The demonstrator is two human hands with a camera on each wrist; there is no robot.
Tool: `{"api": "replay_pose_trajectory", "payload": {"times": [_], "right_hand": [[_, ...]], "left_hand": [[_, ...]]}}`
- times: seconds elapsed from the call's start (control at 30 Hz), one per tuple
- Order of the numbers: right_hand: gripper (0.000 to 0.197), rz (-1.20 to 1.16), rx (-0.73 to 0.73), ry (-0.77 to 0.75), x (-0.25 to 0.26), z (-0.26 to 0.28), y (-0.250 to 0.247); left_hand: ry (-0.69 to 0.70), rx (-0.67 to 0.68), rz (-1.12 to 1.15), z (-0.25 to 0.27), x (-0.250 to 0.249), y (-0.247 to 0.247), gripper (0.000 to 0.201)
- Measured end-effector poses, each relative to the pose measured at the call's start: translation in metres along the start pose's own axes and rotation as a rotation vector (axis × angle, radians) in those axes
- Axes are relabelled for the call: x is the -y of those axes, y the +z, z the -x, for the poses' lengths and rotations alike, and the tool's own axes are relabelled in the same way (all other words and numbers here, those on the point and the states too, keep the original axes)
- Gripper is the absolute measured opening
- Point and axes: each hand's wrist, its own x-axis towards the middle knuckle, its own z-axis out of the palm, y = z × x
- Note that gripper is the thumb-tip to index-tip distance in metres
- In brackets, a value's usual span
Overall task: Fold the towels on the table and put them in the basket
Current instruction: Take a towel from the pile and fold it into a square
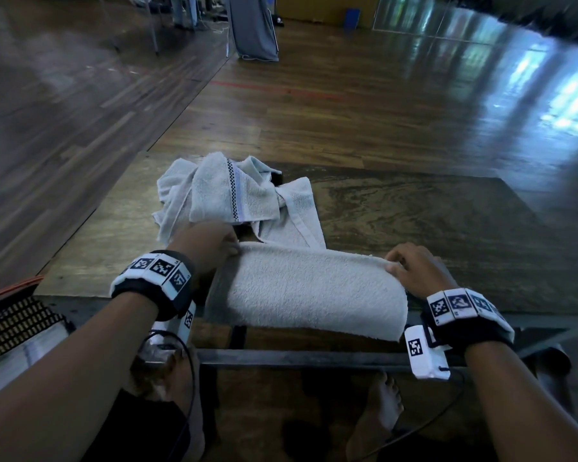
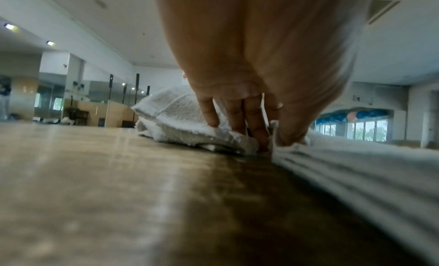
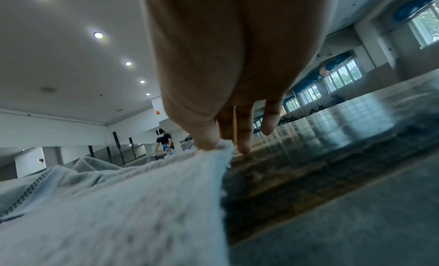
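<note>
A white towel (image 1: pixel 307 288), folded into a long band, lies along the near edge of the wooden table (image 1: pixel 447 228) and overhangs it slightly. My left hand (image 1: pixel 232 248) pinches its far left corner. In the left wrist view the thumb and fingers of that hand (image 2: pixel 268 140) close on the layered edge of the towel (image 2: pixel 356 166). My right hand (image 1: pixel 392 266) pinches the far right corner, and in the right wrist view its thumb and forefinger (image 3: pixel 221 146) nip the cloth of the towel (image 3: pixel 142 204). Behind lies a crumpled pile of towels (image 1: pixel 231 195). The basket (image 1: pixel 17 321) is at the lower left.
A folded towel (image 1: pixel 20 358) lies inside the basket. The right half of the table shows bare wood. My bare feet (image 1: pixel 381 411) and a black cable are below the table's front rail. A grey covered stand (image 1: pixel 254 28) is far off on the floor. A distant person (image 3: pixel 164 140) stands at another table.
</note>
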Motion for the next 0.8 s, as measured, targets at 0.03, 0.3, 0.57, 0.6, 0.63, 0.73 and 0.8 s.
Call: {"api": "replay_pose_trajectory", "payload": {"times": [0.03,0.3,0.57,0.6,0.63,0.73,0.8], "right_hand": [[0.008,-0.050,0.008,0.013,-0.002,0.001,-0.002],[0.008,-0.613,-0.098,0.067,-0.023,0.006,-0.014],[0.026,-0.034,-0.065,0.049,-0.027,0.007,0.000],[0.027,-0.020,-0.061,0.038,-0.027,0.008,-0.001],[0.028,-0.023,-0.062,0.039,-0.027,0.010,-0.002],[0.031,-0.026,-0.043,0.081,-0.029,0.011,-0.002],[0.032,-0.038,-0.021,0.118,-0.031,0.012,0.001]], "left_hand": [[0.005,-0.010,0.050,0.000,-0.002,0.000,0.010],[-0.031,-0.387,0.701,-0.008,-0.021,-0.014,0.002],[-0.011,-0.613,0.678,-0.015,-0.093,-0.016,0.015],[0.088,-0.495,0.611,-0.009,-0.107,-0.011,0.013],[0.189,-0.360,0.534,-0.002,-0.123,-0.006,0.012],[0.441,0.023,0.239,0.021,-0.170,0.016,0.022],[0.564,0.137,0.064,0.032,-0.194,0.033,0.033]]}}
